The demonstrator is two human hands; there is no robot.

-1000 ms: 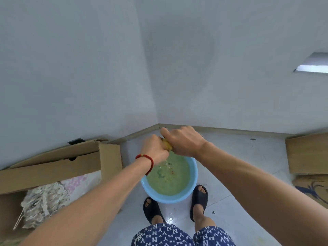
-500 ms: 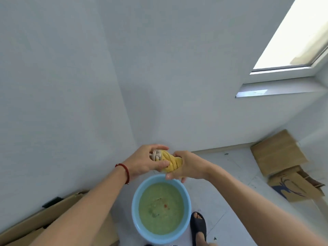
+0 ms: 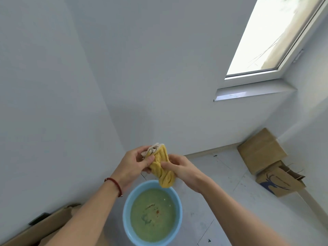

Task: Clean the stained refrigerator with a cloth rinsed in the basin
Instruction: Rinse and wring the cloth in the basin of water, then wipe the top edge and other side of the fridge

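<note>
1. a twisted yellow cloth (image 3: pixel 162 167) is held just above the far rim of a blue basin (image 3: pixel 126 226) of green water.
2. left hand (image 3: pixel 132 166) fingers pinch its upper end.
3. right hand (image 3: pixel 182 170) fingers curl round its lower part.

Daylight is pouring through the window (image 3: pixel 276 34) at upper right, overexposing its pane. The white walls (image 3: pixel 159 68) are looking soft grey; wide-angle distortion is bending the edges.
</note>
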